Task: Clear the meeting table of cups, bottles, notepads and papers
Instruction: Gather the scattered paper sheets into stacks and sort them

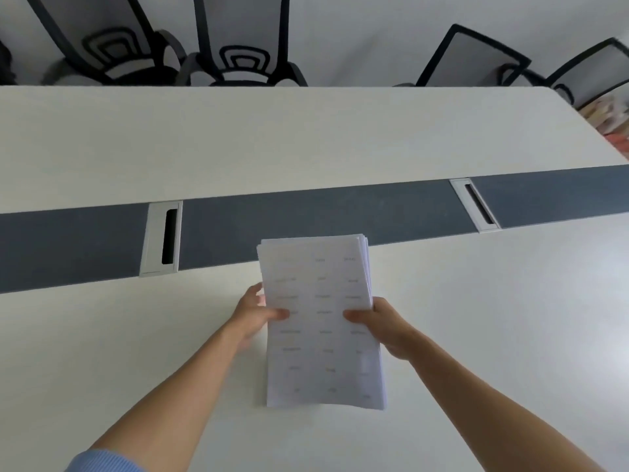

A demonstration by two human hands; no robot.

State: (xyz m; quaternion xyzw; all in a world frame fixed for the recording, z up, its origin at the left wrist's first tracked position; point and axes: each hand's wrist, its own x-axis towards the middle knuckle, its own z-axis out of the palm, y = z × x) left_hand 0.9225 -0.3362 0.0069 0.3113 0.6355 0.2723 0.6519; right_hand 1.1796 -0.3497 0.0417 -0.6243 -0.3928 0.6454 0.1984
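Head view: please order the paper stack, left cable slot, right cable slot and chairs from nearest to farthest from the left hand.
1. paper stack, held by the left hand.
2. left cable slot, ahead to the left.
3. right cable slot, ahead to the right.
4. chairs, at the far side.

Four chairs stand along the far side of the table (pixel 306 131). The left chair (pixel 85 25) and the one next to it (pixel 235 25) have tall grey backs edged in black and sit close together. The third chair (pixel 473 56) and the far right chair (pixel 592 73) are turned at an angle. A dark grey-blue strip (pixel 306 216) runs across the tabletop from side to side. Set into it are two silver-framed cable slots, a left slot (pixel 161 238) and a right slot (pixel 476 204). Beyond the table's right corner lies a blurred, colourful heap (pixel 609 120), too unclear to name.
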